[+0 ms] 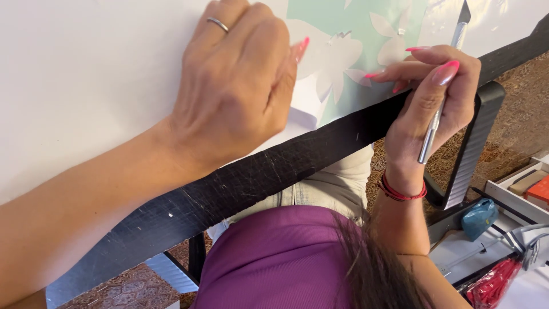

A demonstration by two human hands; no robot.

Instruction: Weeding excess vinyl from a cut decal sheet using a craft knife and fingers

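White desk (86, 68) with a scuffed black edge fills most of the view, and on it lies a mint-green vinyl sheet (349, 23) with pale leaf and flower shapes cut into it, close to the near edge. The left hand (234, 86), a ring on one finger, rests curled on the sheet's left part, knuckles up and fingertips pressing down on it. The right hand (432, 97) pinches a slim silver weeding tool (440, 109) between thumb and forefinger like a pen — its tip is up on the sheet's right part, its shaft running down across the palm. The sheet looks thin, light and limp, likely to curl or tear at the fine cuts, so it seems best held flat under spread fingertips near the working spot rather than lifted by a corner; the tool looks stiff, light and sharp-tipped, best gripped low on its shaft. Both hands sit at the sheet's lower border, left and right of a white flower shape (329, 63). Below the desk — a patterned carpet (514, 109) and a white drawer tray (514, 194) with small items.
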